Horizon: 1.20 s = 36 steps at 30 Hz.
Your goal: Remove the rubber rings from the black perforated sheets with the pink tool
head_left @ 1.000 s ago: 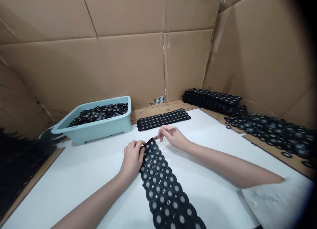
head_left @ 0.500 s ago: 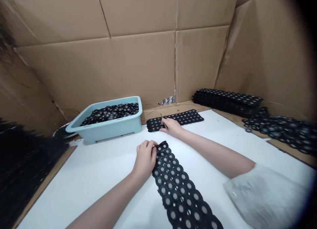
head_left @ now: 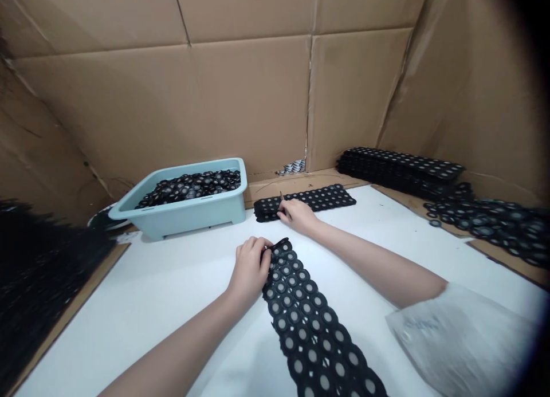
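A long black sheet of joined round rings with pale grey centres [head_left: 315, 323] runs from the table's middle toward me. My left hand [head_left: 251, 268] is closed on its far left corner, thumb and fingers pinching the edge. Farther back, my right hand [head_left: 298, 215] is closed around a thin, pointed stick-like tool [head_left: 282, 196], mostly hidden by the fingers. That hand is at the near edge of a second black ring sheet [head_left: 326, 199], lying flat; I cannot tell whether they touch.
A light blue tub [head_left: 197, 218] of loose black rings stands at the back left. A stack of black ring sheets [head_left: 399, 171] and a heap of loose rings [head_left: 490, 216] lie at right. Black material [head_left: 38, 288] fills the left edge. Cardboard walls [head_left: 249, 93] enclose the white table [head_left: 184, 288].
The view has tilted down a little, so the background sits higher in the picture. Both hands keep the same holds, and the ring sheets lie as before.
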Each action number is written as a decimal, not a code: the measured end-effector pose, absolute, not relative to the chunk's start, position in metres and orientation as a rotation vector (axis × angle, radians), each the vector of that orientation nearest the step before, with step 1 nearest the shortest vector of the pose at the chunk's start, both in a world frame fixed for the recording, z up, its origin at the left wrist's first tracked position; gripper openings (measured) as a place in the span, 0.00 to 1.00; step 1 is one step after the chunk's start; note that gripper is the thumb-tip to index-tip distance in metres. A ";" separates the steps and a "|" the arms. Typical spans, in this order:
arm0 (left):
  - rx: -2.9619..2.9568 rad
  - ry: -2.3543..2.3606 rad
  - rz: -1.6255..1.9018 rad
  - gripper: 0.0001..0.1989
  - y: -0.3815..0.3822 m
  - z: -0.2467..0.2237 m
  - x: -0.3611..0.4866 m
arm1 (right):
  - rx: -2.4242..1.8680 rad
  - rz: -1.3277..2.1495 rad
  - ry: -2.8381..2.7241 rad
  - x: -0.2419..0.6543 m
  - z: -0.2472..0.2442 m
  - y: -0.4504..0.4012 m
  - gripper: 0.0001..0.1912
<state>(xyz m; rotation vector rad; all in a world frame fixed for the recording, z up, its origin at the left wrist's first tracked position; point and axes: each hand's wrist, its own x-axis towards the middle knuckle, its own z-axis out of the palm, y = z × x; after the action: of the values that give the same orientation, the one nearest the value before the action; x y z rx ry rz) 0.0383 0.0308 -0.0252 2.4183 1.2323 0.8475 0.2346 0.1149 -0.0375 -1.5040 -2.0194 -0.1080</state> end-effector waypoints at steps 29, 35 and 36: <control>2.417 1.231 0.833 0.09 0.030 -0.025 0.039 | -1.733 -0.248 -2.056 0.236 -0.032 0.120 0.13; 2.434 1.217 0.849 0.08 0.032 -0.027 0.039 | -1.619 -0.257 -2.186 0.235 -0.031 0.114 0.13; 2.435 1.214 0.850 0.08 0.032 -0.027 0.039 | -1.605 -0.249 -2.198 0.234 -0.031 0.114 0.13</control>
<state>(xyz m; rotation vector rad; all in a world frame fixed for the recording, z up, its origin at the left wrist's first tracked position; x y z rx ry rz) 0.0390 0.0319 -0.0265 2.4348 1.2138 0.8503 0.2344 0.1141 -0.0310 -1.6053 -2.1975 -0.2495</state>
